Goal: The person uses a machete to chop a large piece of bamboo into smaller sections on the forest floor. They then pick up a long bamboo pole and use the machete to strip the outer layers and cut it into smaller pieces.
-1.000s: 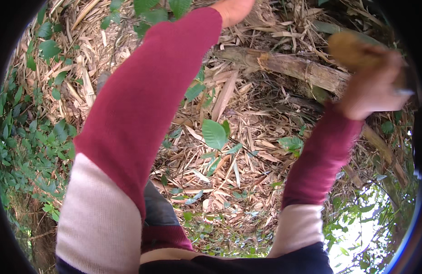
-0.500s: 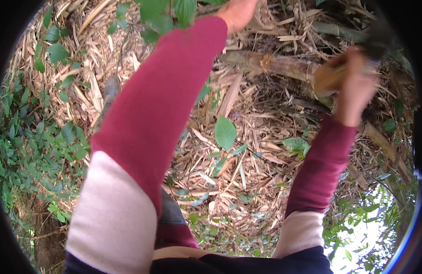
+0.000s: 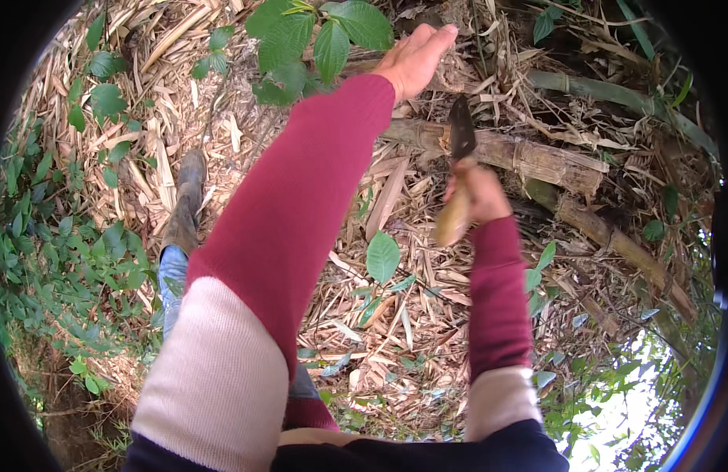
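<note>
My right hand (image 3: 484, 193) is closed round the pale wooden handle of a machete (image 3: 462, 134). Its short dark blade points away from me, at a light notch in a thick brown bamboo stem (image 3: 545, 161). Whether the edge touches the stem, I cannot tell. Farther off and to the left, my left hand (image 3: 417, 63) is held out with the fingers stretched and nothing seen in it. Broad green leaves (image 3: 321, 39) hang beside that wrist. The stem's left part passes out of sight behind my left sleeve; its cut end lies at the right.
Dry bamboo husks and chips (image 3: 380, 307) litter the ground. A greener bamboo stem (image 3: 600, 88) lies beyond, and another brown stem (image 3: 616, 240) slants at the right. A small leafy plant (image 3: 382, 258) grows between my arms. My muddy boot (image 3: 191, 181) stands at the left, beside shrubs (image 3: 73, 252).
My right hand has swung leftward and nearer with the machete, from the far right to the notch in the bamboo stem. My left hand now shows more fully, slightly lower in view.
</note>
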The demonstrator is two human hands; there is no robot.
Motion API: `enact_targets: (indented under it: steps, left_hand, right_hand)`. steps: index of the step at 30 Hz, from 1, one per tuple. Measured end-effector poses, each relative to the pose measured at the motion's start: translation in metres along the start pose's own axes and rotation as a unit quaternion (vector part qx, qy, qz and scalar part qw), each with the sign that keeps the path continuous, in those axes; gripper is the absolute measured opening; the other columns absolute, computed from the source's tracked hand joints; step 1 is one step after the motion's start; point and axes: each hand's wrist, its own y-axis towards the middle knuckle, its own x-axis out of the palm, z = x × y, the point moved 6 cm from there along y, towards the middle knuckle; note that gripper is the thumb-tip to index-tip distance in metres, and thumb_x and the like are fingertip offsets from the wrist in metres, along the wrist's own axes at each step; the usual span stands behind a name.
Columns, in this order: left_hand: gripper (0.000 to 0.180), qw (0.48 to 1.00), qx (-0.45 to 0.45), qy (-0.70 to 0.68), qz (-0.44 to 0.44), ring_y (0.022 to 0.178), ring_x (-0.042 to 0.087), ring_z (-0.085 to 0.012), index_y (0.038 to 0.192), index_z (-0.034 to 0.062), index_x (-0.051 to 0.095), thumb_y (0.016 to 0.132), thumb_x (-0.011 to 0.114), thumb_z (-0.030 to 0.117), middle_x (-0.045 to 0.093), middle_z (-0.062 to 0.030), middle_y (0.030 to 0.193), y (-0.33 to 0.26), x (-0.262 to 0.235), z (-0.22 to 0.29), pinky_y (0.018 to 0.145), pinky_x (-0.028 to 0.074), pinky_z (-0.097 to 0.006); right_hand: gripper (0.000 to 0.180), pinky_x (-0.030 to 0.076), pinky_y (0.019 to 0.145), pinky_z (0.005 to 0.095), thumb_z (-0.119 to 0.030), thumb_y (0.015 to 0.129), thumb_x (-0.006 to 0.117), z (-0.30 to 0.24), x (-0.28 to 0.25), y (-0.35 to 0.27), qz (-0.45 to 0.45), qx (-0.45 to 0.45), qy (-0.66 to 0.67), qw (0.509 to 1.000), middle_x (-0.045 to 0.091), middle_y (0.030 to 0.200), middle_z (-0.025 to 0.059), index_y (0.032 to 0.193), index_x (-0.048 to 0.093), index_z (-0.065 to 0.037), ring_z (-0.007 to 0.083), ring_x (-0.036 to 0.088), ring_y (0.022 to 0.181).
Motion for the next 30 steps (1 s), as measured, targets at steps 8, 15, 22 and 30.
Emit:
enact_targets:
  steps: [8, 15, 22, 30]
  left_hand:
    - [0.072, 0.992, 0.007, -0.125, -0.013, 0.126, 0.048, -0.0225, 0.134, 0.0005, 0.051, 0.101, 0.037, 0.062, 0.056, -0.0132, 0.135, 0.006, 0.007, -0.009, 0.11, 0.033, -0.036]
    - [0.071, 0.993, 0.052, 0.102, 0.001, 0.123, 0.05, -0.0249, 0.127, -0.0015, 0.056, 0.102, 0.035, 0.061, 0.058, -0.0146, 0.129, 0.01, -0.003, -0.002, 0.108, 0.034, -0.037]
    - [0.062, 0.998, 0.004, -0.041, 0.038, 0.111, 0.054, -0.0195, 0.118, -0.0001, 0.059, 0.102, 0.041, 0.057, 0.062, -0.0109, 0.119, 0.005, 0.002, -0.01, 0.101, 0.039, -0.034]
    - [0.053, 1.0, 0.026, -0.009, 0.013, 0.105, 0.054, -0.0171, 0.114, 0.0005, 0.063, 0.102, 0.048, 0.05, 0.061, -0.0099, 0.109, 0.012, 0.0, -0.009, 0.096, 0.041, -0.032]
  right_hand:
    - [0.024, 0.056, 0.058, 0.0338, -0.017, 0.093, 0.065, -0.25, 0.051, -0.178, 0.327, -0.586, -0.046, 0.74, 0.065, 0.058, 0.0082, 0.075, 0.063, -0.001, 0.012, 0.062, 0.053]
    - [0.044, 0.054, 0.086, 0.0432, -0.025, 0.08, 0.072, 0.052, 0.031, -0.017, 0.287, -0.046, -0.252, 0.923, 0.071, 0.093, 0.0273, 0.11, 0.065, 0.005, 0.0363, 0.072, 0.09]
    - [0.055, 0.055, 0.086, 0.0424, -0.031, 0.078, 0.076, 0.062, 0.046, -0.016, 0.381, -0.012, -0.28, 0.881, 0.07, 0.099, 0.0278, 0.117, 0.061, 0.004, 0.0409, 0.07, 0.095]
    - [0.014, 0.049, 0.045, 0.0297, -0.003, 0.09, 0.061, 0.037, 0.026, -0.029, 0.041, 0.026, 0.052, 0.997, 0.059, 0.072, 0.0058, 0.103, 0.057, -0.001, 0.0152, 0.055, 0.052]
